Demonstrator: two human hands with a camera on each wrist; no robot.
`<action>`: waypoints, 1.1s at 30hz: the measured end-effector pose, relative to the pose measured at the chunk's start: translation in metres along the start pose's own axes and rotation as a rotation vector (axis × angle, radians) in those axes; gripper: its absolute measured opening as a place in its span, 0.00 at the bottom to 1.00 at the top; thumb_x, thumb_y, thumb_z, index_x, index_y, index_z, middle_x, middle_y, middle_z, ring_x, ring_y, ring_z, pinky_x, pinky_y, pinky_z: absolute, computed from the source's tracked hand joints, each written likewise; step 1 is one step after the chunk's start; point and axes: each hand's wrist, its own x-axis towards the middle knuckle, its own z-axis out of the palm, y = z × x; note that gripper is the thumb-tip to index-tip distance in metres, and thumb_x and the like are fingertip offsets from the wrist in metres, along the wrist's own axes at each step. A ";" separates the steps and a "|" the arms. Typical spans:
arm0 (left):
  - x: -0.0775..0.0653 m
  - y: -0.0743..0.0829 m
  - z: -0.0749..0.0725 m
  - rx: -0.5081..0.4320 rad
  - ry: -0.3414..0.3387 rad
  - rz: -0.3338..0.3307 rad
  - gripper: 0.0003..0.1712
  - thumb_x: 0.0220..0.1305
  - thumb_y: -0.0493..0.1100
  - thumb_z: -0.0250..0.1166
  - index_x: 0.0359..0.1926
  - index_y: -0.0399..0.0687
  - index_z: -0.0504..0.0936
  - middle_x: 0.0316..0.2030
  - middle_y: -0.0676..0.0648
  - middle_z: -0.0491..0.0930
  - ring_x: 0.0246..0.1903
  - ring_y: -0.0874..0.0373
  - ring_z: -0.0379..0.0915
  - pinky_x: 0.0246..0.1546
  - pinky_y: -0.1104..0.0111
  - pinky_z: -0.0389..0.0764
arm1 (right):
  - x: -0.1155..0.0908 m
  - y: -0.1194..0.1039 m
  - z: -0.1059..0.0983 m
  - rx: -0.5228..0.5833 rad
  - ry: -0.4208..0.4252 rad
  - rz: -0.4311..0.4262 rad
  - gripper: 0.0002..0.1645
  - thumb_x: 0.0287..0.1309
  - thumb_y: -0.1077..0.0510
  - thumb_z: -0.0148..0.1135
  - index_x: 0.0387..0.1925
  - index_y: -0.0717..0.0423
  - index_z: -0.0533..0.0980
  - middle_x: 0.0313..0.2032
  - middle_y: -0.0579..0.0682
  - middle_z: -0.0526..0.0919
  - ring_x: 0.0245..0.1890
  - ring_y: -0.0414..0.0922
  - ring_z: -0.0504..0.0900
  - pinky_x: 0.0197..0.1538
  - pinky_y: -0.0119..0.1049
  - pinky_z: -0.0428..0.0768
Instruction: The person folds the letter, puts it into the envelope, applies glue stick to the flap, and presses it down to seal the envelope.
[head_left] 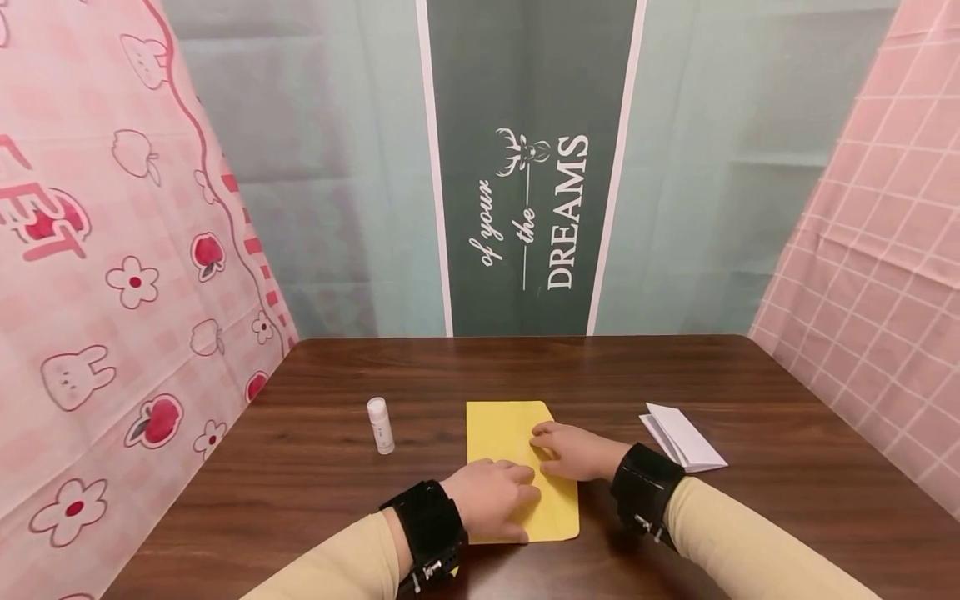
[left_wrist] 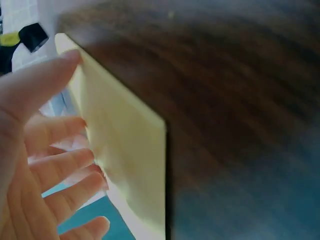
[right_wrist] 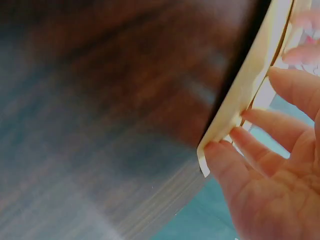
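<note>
We find the yellow sheet smooth, matt paper; the table wood-grained with a low sheen; the white tube smooth, plastic-looking; the backdrop creased cloth; the sleeves matt cloth.

Two bare hands are in view: one left hand and one right hand. There are two black wrist straps and two cream fabric sleeves. One yellow rectangular sheet with rounded corners, one white cylindrical tube and one folded white paper make three loose items on one dark brown wood-grain table. Two pink patterned cloths show, plus one dark green panel bearing four white printed words and one white printed deer head, with two white vertical stripes.
</note>
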 end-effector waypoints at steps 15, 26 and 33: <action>0.013 0.001 -0.001 0.110 0.050 0.082 0.27 0.50 0.73 0.59 0.42 0.63 0.79 0.48 0.57 0.75 0.50 0.63 0.69 0.45 0.68 0.70 | -0.002 0.003 -0.004 0.017 -0.041 -0.040 0.29 0.55 0.57 0.64 0.55 0.71 0.71 0.57 0.64 0.69 0.58 0.58 0.68 0.58 0.50 0.66; 0.017 0.001 -0.003 0.229 0.103 0.183 0.21 0.52 0.68 0.59 0.35 0.60 0.77 0.33 0.60 0.75 0.38 0.66 0.70 0.41 0.73 0.69 | 0.003 -0.006 -0.005 0.007 -0.053 -0.011 0.31 0.52 0.55 0.66 0.55 0.69 0.72 0.57 0.64 0.69 0.58 0.57 0.68 0.59 0.49 0.66; 0.017 0.015 -0.009 0.289 0.037 0.115 0.17 0.51 0.63 0.61 0.37 0.62 0.79 0.33 0.60 0.76 0.37 0.65 0.69 0.35 0.72 0.65 | 0.007 -0.005 -0.001 0.035 -0.051 0.021 0.31 0.52 0.55 0.66 0.55 0.68 0.72 0.59 0.65 0.67 0.60 0.58 0.66 0.60 0.50 0.65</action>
